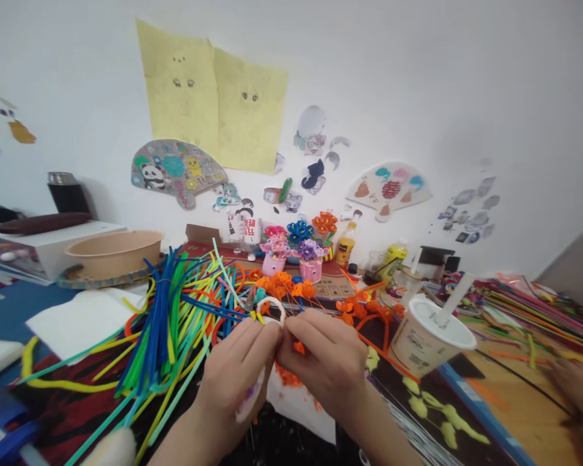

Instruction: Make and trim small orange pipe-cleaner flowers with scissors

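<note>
My left hand [240, 366] and my right hand [328, 362] meet at the middle, fingertips pinched together on a white pipe cleaner [278, 304]. It curves up in a loop above the fingers; the rest is hidden. Under my left palm shows a white and purple fuzzy piece [249, 396], partly covered. Just beyond the fingertips lie orange fuzzy flowers [282, 285] with thin wire stems. Below the hands, orange bits are scattered on a white sheet [306, 411].
Left, a large bundle of colored pipe cleaners [168, 323] spreads beside a beige basin [116, 249]. Potted fuzzy flowers [311, 268] stand behind. Right are a lidded cup [430, 336] with a straw, yellow fuzzy pieces [447, 414] and another person's hand [573, 385]. A blue tool [4, 421] sits lower left.
</note>
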### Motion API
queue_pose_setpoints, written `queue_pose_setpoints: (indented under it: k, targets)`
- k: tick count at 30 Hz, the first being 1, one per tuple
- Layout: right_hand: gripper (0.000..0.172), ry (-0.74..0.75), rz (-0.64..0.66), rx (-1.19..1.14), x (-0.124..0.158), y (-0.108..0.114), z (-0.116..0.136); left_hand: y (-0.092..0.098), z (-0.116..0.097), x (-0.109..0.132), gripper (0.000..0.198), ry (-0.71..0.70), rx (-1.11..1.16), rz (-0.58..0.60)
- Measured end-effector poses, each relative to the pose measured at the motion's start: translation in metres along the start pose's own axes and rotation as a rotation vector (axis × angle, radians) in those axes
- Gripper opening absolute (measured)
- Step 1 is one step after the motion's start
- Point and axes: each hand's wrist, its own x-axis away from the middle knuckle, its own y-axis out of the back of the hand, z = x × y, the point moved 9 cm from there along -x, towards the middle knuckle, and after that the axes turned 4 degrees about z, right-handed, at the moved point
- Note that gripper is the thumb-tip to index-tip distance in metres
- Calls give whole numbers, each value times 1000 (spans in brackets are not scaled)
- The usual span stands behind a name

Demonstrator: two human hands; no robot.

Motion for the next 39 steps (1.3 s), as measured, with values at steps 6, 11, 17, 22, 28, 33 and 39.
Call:
queue_pose_setpoints:
  k: [6, 11, 17, 22, 28, 33, 39]
  targets:
    - [29, -3, -32, -13, -5, 0, 5, 3, 1, -8, 20, 30, 72, -20]
    - [29, -67, -39, -6, -8, 4, -12, 9, -2, -5, 19, 21, 39, -55]
    - [19, -236, 8, -77, 0, 20, -45, 17, 11, -2, 19, 197, -28, -72]
    - [16, -273, 105, -249, 6, 12, -29, 16, 15, -1, 16, 242, 39, -56]
    - [10, -295, 108, -455, 6, 13, -21, 17, 16, 2, 15, 230, 11, -54]
    - [6, -310, 144, -506, 5, 6, -19, 32, 17, 0, 17, 246, -56, -148]
    - [28, -321, 376, -432, 10, -39, -11, 38, 26, 3, 16, 317, -50, -164]
